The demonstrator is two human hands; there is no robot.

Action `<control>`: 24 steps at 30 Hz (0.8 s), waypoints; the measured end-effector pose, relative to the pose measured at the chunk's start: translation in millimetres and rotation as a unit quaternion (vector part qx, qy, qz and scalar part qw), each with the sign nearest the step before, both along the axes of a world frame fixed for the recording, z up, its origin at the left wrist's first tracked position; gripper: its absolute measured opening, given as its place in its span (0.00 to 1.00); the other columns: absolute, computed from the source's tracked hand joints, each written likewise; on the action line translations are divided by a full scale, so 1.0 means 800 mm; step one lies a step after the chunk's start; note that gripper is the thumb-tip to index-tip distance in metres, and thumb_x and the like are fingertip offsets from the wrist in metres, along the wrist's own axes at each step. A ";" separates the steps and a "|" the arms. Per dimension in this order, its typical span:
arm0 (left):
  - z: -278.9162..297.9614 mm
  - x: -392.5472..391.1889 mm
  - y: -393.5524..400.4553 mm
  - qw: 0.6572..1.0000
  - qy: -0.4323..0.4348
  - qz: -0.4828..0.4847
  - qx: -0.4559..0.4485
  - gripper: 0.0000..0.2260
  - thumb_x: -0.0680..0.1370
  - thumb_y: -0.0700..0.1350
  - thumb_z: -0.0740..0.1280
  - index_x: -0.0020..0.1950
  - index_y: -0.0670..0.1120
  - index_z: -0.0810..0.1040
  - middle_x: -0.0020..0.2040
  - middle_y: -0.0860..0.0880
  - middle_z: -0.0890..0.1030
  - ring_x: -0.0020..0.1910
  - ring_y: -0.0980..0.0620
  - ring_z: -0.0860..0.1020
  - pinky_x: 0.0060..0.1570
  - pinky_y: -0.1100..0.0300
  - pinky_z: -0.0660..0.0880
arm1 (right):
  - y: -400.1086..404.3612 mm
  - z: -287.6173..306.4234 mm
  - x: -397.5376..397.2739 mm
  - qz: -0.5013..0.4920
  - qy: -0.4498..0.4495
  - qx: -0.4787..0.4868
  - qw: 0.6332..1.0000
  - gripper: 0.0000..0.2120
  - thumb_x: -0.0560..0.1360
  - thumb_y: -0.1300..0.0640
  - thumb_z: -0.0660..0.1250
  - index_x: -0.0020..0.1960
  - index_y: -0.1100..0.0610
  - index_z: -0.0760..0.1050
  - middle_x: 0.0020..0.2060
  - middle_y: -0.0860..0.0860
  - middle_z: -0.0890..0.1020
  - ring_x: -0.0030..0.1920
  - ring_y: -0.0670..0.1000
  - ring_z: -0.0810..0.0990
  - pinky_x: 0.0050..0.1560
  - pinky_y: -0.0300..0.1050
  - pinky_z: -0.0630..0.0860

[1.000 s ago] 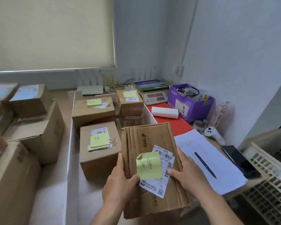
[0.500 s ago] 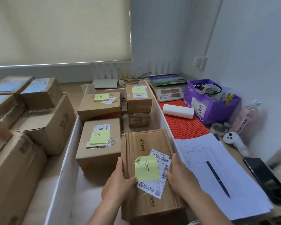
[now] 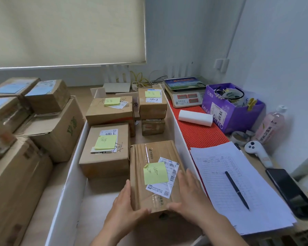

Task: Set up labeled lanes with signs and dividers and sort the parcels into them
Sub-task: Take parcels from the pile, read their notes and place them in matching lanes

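Observation:
A flat brown parcel (image 3: 155, 173) with a yellow sticky note (image 3: 155, 173) and a shipping label lies in the lane between two white dividers (image 3: 73, 174). My left hand (image 3: 126, 208) lies against its near left corner and my right hand (image 3: 190, 197) against its near right side, fingers straight. Ahead in the same lane stand three more note-tagged boxes: one beside it (image 3: 105, 150), one further back (image 3: 110, 112), and a small one (image 3: 152, 103) stacked on another at the back right.
Larger cartons (image 3: 48, 128) are piled left of the lane. Right of the right-hand divider (image 3: 176, 125) lie a red mat (image 3: 197, 132), a form with a pen (image 3: 236, 189), a scale (image 3: 185, 93), a purple box (image 3: 233, 107), a bottle (image 3: 272, 126) and a phone (image 3: 290, 190).
The parcel has come down from a raised, tilted hold and now lies flat in the lane. My hands have slid from its top to its near corners.

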State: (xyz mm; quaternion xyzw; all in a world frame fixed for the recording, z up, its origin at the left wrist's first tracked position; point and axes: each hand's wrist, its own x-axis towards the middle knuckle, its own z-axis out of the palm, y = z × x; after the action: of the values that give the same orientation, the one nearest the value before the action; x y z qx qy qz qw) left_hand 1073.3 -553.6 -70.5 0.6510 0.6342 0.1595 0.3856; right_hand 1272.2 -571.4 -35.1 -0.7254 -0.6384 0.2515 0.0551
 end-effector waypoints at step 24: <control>-0.055 0.023 0.078 0.975 -0.121 0.174 0.064 0.52 0.69 0.40 0.75 0.76 0.50 0.38 0.73 0.42 0.61 0.64 0.46 0.71 0.63 0.50 0.71 | 0.113 -0.033 0.008 -0.014 -0.030 0.019 0.999 0.39 0.76 0.53 0.66 0.77 0.59 0.46 0.77 0.56 0.47 0.77 0.56 0.46 0.74 0.49 0.51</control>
State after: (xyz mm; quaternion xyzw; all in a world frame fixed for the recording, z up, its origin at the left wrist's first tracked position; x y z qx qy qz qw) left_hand 1092.1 -491.2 -114.9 0.5299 0.6751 0.3416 0.3832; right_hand 1278.9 -481.2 -61.7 -0.7401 -0.6344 0.2167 0.0533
